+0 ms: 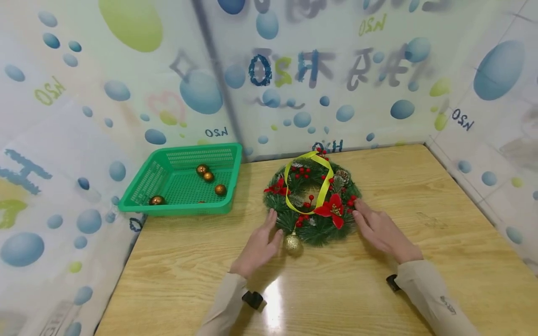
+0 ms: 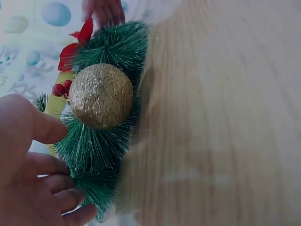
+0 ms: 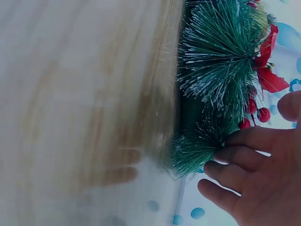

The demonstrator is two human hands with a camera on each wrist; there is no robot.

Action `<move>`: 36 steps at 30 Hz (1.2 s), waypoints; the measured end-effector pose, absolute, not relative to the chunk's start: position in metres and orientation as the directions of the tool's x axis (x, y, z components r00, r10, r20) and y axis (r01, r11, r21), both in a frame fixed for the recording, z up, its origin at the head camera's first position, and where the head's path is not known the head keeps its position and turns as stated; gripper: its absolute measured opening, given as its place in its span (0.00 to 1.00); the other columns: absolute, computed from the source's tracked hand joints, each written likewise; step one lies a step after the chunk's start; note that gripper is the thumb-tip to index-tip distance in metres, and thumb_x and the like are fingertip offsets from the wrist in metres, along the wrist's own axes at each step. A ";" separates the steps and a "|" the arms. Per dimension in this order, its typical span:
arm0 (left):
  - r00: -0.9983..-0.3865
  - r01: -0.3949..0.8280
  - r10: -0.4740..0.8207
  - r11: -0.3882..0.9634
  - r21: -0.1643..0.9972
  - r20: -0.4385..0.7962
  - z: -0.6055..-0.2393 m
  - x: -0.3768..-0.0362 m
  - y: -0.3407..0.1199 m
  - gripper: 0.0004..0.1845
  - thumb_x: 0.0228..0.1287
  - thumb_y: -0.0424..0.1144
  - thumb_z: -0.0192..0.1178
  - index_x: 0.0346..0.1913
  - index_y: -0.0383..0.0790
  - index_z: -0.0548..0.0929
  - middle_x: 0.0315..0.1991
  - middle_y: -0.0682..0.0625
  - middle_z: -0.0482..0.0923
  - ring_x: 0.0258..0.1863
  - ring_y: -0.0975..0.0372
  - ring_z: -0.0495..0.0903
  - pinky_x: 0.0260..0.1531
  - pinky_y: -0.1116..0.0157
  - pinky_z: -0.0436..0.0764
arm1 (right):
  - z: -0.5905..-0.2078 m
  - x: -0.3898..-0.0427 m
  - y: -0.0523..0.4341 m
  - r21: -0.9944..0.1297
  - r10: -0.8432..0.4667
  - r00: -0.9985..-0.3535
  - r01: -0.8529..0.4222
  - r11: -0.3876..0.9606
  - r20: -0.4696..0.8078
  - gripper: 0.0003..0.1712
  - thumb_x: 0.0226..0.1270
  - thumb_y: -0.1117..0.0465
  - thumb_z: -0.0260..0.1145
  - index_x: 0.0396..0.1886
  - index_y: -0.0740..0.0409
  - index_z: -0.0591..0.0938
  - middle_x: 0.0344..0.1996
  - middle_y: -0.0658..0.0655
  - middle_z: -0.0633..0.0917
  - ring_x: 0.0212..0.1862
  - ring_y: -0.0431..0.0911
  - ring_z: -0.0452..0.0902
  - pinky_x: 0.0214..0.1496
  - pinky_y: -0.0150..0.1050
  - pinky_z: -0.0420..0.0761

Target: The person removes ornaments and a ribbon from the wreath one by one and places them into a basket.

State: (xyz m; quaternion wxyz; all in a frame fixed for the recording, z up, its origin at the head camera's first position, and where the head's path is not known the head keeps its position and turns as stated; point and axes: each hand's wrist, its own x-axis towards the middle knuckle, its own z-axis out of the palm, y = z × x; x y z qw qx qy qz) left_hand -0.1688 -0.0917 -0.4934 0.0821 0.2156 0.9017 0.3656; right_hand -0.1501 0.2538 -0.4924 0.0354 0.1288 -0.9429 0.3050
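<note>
A green Christmas wreath [image 1: 319,232] with red berries, red flowers and a pine cone lies on the wooden table. A yellow ribbon [image 1: 326,184] loops over its top. At its near edge sits a glittery gold ball ornament [image 1: 293,244], large in the left wrist view. My left hand [image 1: 259,245] is at the wreath's near left side, fingers extended, fingertips right at the greenery, thumb close to the gold ball. On the other side my right hand [image 1: 384,231] has its fingers extended, tips right at the wreath's edge near a red flower [image 1: 333,211].
A green plastic basket [image 1: 176,208] stands at the back left of the table [image 1: 420,205], with several bronze balls [image 1: 202,170] in it. Patterned white sheeting [image 1: 294,93] rises behind the table and at both sides.
</note>
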 end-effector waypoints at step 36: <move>-0.915 0.281 0.404 0.620 0.732 0.009 -0.498 -0.202 -0.108 0.37 0.81 0.53 0.45 0.82 0.42 0.48 0.83 0.47 0.43 0.81 0.48 0.49 0.80 0.47 0.51 | -0.495 -0.115 0.214 -0.473 -0.180 -0.952 -0.281 0.835 0.247 0.32 0.84 0.55 0.48 0.69 0.80 0.68 0.67 0.80 0.69 0.64 0.72 0.72 0.62 0.64 0.79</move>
